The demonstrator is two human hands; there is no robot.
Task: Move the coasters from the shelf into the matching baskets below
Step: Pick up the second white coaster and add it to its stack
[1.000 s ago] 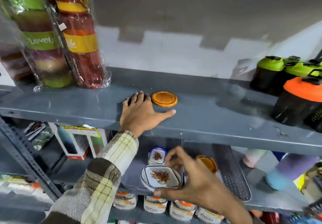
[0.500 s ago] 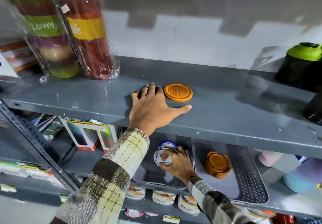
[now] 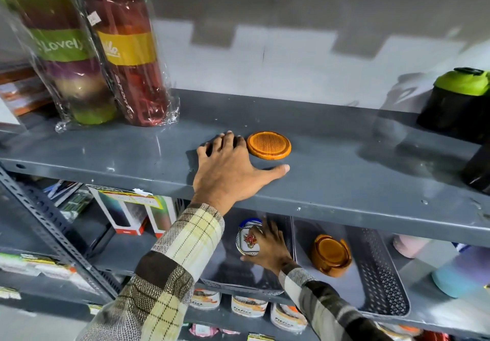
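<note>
Two hands: both in frame
Left hand (image 3: 229, 170): flat, open, on shelf (image 3: 344, 170) beside orange coaster (image 3: 268, 145)
Right hand (image 3: 269, 247): lower centre, gripping floral coaster (image 3: 248, 239) in left basket (image 3: 238, 283)

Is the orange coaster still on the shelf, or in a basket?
On the shelf: the orange coaster lies flat beside the left hand.

This looks like a shop or its stockroom. Grey slotted-angle steel shelving (image 3: 344, 181) carries goods in retail wrapping: plastic-sleeved bottle packs (image 3: 87, 48) at the upper shelf's left end, boxed bottles (image 3: 124, 213) below its front edge, and labelled tubs (image 3: 249, 306) in a row lower down.
</note>
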